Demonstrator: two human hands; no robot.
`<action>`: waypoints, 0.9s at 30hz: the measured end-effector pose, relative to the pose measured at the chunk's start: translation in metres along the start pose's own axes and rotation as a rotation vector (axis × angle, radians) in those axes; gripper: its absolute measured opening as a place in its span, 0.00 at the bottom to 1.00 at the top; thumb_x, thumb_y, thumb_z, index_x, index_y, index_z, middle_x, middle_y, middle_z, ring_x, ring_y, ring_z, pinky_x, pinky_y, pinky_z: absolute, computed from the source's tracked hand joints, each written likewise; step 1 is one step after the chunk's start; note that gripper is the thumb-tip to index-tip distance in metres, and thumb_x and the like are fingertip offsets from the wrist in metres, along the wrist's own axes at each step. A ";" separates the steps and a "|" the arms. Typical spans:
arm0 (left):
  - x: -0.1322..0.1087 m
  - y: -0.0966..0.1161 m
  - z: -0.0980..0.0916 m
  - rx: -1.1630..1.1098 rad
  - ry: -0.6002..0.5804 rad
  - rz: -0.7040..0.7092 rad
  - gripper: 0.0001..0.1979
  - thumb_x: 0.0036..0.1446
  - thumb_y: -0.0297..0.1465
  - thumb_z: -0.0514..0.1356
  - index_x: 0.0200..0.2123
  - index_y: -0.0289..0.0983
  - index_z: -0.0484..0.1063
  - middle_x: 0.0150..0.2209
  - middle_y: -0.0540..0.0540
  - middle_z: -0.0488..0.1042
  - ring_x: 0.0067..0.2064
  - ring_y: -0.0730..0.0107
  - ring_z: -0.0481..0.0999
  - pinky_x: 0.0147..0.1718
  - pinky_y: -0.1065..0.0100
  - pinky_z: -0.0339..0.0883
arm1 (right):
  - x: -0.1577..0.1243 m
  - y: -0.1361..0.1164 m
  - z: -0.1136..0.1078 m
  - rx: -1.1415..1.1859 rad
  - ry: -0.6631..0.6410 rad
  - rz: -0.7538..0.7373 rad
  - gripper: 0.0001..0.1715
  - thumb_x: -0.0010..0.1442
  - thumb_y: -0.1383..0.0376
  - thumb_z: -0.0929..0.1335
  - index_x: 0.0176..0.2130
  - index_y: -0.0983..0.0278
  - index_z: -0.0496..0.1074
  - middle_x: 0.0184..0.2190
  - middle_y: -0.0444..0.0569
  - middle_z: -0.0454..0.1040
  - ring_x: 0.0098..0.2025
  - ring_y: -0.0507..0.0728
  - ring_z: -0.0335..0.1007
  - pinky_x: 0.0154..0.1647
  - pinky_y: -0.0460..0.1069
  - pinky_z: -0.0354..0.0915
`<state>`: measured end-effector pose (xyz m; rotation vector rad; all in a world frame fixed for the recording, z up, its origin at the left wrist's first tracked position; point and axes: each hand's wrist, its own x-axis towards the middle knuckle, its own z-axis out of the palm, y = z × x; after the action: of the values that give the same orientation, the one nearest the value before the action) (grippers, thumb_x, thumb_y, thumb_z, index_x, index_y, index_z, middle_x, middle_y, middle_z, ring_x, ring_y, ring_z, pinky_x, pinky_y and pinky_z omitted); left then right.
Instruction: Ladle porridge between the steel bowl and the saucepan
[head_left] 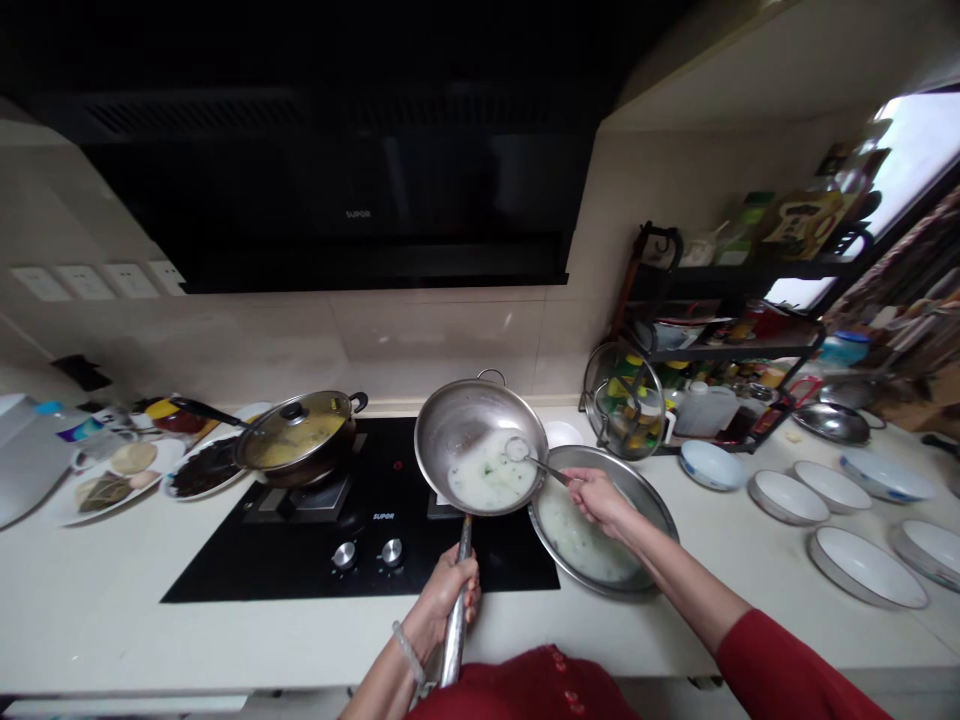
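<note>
My left hand [451,590] is wrapped round the long metal handle of a wok [442,425], which sits tilted over the right burner. White soup with green bits [480,485] has pooled toward the wok's right side. In my right hand [596,500] is a ladle [517,449], its bowl at the soup's surface inside the wok. Beneath my right hand stands a wide metal basin [664,497] holding more of the whitish, green-flecked liquid. The wok's right rim overlaps the basin's left edge.
On the left burner sits a lidded pan [296,445] of yellowish food. Plates of food [169,455] lie further left. Several white bowls [787,497] stand at the right. A glass lid [624,400] leans by the black spice rack [735,350]. The range hood [337,215] hangs above.
</note>
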<state>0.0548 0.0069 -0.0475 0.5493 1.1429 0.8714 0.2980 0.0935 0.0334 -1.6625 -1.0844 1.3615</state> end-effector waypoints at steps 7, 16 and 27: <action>0.000 -0.002 -0.001 -0.009 0.000 0.001 0.15 0.36 0.30 0.56 0.30 0.41 0.54 0.14 0.60 0.57 0.13 0.80 0.52 0.11 0.77 0.46 | -0.015 -0.005 -0.006 0.070 -0.009 0.119 0.14 0.53 0.73 0.62 0.40 0.66 0.70 0.14 0.36 0.57 0.12 0.45 0.46 0.13 0.40 0.39; 0.001 -0.002 -0.001 -0.018 0.006 -0.008 0.16 0.36 0.29 0.56 0.30 0.42 0.53 0.14 0.60 0.57 0.14 0.80 0.52 0.11 0.77 0.45 | -0.040 0.006 -0.040 0.277 -0.064 0.168 0.22 0.49 0.71 0.64 0.47 0.69 0.65 0.13 0.36 0.57 0.12 0.44 0.42 0.13 0.39 0.35; -0.004 0.002 0.002 0.002 0.010 -0.007 0.16 0.37 0.30 0.58 0.30 0.41 0.54 0.14 0.60 0.57 0.13 0.81 0.52 0.11 0.77 0.46 | -0.079 0.074 -0.098 -0.141 0.191 -0.008 0.27 0.52 0.61 0.64 0.50 0.69 0.69 0.17 0.43 0.65 0.16 0.52 0.60 0.16 0.45 0.55</action>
<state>0.0550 0.0049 -0.0431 0.5423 1.1546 0.8682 0.3993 -0.0101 0.0144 -1.8463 -1.0934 1.1168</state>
